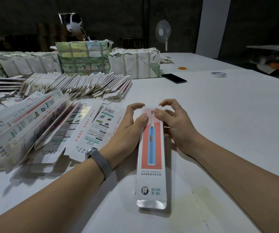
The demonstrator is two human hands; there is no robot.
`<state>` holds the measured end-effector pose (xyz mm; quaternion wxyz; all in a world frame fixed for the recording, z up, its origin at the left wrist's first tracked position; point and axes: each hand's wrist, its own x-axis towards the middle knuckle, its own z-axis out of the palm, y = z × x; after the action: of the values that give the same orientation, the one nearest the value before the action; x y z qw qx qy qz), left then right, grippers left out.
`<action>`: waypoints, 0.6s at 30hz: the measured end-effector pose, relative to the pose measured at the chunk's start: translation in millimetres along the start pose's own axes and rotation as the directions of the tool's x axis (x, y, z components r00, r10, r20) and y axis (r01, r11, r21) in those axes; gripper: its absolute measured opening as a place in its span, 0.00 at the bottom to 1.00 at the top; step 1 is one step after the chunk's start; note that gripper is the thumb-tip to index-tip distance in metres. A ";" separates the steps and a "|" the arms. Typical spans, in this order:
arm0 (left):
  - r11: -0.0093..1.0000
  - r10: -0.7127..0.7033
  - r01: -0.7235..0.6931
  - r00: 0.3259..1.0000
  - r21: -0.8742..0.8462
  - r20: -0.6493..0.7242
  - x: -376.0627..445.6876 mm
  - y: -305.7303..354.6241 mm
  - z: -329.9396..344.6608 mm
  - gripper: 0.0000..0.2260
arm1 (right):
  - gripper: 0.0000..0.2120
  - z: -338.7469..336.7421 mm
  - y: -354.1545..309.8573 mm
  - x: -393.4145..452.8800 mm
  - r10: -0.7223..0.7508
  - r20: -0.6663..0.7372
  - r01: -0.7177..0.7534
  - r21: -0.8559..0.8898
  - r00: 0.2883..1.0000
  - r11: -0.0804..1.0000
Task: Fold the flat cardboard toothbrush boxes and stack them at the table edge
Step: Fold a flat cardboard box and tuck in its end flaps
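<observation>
Both hands worked the far end of one toothbrush box, which lay lengthwise on the white table in front of the person, near end pointing back at the camera, printed face up with a blue brush on coral. Left hand gripped the box's left edge: thumb pressed on the top face, fingers curled over the far left corner. Right hand mirrored it on the right edge, thumb on the face touching the left thumb, forefinger hooked over the far right corner. A mesh-band watch sat on the left wrist. Flat unfolded boxes lay fanned out just left of the hands; a long leaning row of flat blanks behind them. Wrapped bundles stood further back. Phone, tape roll, and standing fan were well apart, far right.
</observation>
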<state>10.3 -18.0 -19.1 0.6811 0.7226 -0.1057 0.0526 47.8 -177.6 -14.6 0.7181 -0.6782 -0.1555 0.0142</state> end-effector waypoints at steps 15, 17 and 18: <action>1.000 0.015 -0.015 1.000 -0.017 0.009 3.6 -3.5 0.0 0.09 | 0.07 0.3 -1.4 -1.9 0.035 -0.034 -0.033 0.050 0.999 0.998; 1.000 0.002 -0.002 1.000 -0.027 0.011 5.2 -3.6 -0.3 0.08 | 0.08 0.3 -2.2 -1.9 0.044 -0.037 -0.042 0.045 0.998 0.998; 1.000 -0.003 0.003 1.000 -0.029 0.017 5.7 -3.7 -0.5 0.08 | 0.08 -0.1 -2.9 -1.6 0.047 -0.037 -0.045 0.050 0.998 0.998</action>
<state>16.7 -17.8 -21.4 0.6908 0.7131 -0.1114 0.0437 45.7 -178.3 -12.1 0.7369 -0.6638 -0.1259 0.0216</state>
